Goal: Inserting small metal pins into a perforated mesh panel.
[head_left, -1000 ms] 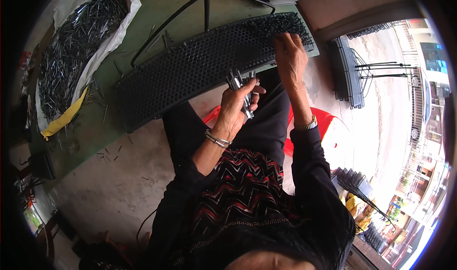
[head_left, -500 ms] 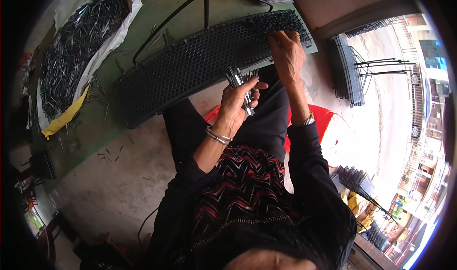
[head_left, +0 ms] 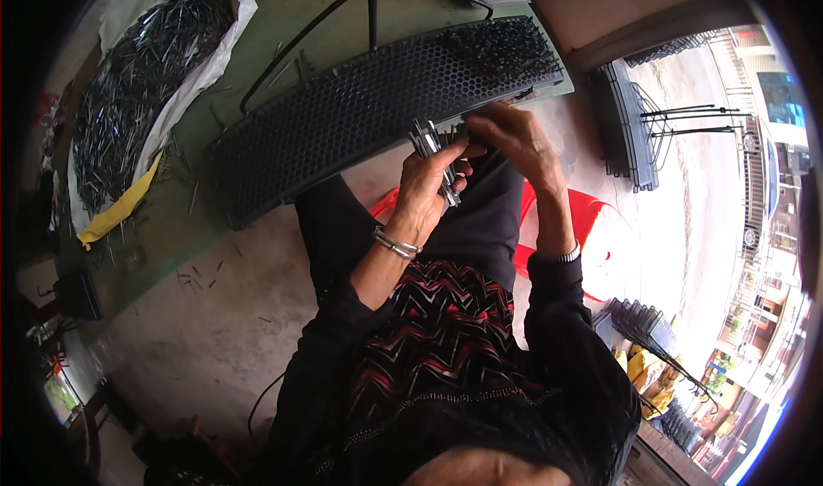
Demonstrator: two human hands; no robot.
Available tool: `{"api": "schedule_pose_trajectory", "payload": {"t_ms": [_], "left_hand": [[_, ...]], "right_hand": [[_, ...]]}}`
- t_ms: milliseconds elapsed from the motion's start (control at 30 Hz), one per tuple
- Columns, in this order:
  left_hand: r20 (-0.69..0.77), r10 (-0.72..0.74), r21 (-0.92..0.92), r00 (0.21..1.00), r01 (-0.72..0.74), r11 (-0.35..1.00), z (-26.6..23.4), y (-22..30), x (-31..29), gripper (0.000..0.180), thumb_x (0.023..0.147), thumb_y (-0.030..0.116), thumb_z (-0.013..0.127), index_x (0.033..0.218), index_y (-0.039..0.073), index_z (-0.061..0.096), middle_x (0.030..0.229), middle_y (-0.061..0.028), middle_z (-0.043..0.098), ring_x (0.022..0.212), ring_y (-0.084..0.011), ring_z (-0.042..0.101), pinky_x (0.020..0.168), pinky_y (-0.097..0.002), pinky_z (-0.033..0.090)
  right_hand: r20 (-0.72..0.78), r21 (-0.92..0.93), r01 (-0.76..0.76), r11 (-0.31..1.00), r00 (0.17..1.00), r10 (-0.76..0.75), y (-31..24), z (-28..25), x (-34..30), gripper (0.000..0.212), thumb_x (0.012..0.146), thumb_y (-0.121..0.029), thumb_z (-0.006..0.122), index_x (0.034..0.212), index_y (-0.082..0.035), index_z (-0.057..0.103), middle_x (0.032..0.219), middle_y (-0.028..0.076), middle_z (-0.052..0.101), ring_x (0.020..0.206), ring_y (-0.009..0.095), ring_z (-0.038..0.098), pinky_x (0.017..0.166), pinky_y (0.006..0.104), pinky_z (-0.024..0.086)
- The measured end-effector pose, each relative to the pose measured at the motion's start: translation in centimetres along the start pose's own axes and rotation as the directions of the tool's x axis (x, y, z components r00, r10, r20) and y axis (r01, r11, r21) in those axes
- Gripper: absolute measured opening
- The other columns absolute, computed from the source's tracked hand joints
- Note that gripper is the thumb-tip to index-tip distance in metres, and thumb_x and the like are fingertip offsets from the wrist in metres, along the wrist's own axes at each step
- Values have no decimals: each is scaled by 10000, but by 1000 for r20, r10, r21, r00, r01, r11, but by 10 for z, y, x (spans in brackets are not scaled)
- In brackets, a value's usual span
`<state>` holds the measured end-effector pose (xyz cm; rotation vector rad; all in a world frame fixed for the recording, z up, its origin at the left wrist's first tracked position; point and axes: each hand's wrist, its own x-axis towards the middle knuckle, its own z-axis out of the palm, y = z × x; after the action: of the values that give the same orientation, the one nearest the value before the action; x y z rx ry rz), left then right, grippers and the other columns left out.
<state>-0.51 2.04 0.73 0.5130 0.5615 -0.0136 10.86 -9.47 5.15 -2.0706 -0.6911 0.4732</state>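
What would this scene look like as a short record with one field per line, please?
Left hand: holds a bundle of thin metal pieces
Right hand: close beside the bundle; grasp unclear
Workpiece: black perforated panel, right end crowded with dark pieces
Surface: green table
Supply: pile of loose pieces in an open white sack, left of the panel
Also visible: red seat, partly hidden

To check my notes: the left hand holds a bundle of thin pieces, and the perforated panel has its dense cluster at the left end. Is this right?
The head view shows the dense cluster at the right end of the perforated panel, not the left. The left hand holds thin pieces.
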Motion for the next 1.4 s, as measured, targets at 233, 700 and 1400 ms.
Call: {"api": "schedule_pose_trajectory", "payload": {"t_ms": [233, 700, 1400], "left_hand": [[1, -18, 118, 1000, 18, 993, 0, -4, -2, 169, 828, 189, 696, 937, 68, 650, 848, -60, 693, 647, -101, 572, 517, -228, 388], [-11, -6, -44, 1000, 6, 999, -6, -3, 13, 211, 858, 197, 678, 991, 47, 613, 886, -113, 684, 704, -140, 620, 523, -231, 443], [10, -104, -117, 994, 105, 988, -8, -2, 10, 288, 905, 260, 602, 1108, 59, 563, 912, -113, 642, 692, -141, 576, 548, -270, 475]], "right_hand": [[194, 88, -12, 996, 981, -6, -6, -4, -8, 177, 852, -152, 602, 886, 21, 619, 764, 42, 591, 727, 108, 567, 656, 266, 457], [-589, -8, 201, 979, 790, -167, 17, -2, 23, 125, 899, -76, 570, 966, 22, 610, 783, 92, 682, 679, 106, 630, 604, 234, 491], [-490, -103, 90, 991, 862, -129, 19, 6, 41, 137, 907, -124, 564, 991, -37, 627, 792, 51, 700, 654, 82, 613, 584, 230, 483]]}}
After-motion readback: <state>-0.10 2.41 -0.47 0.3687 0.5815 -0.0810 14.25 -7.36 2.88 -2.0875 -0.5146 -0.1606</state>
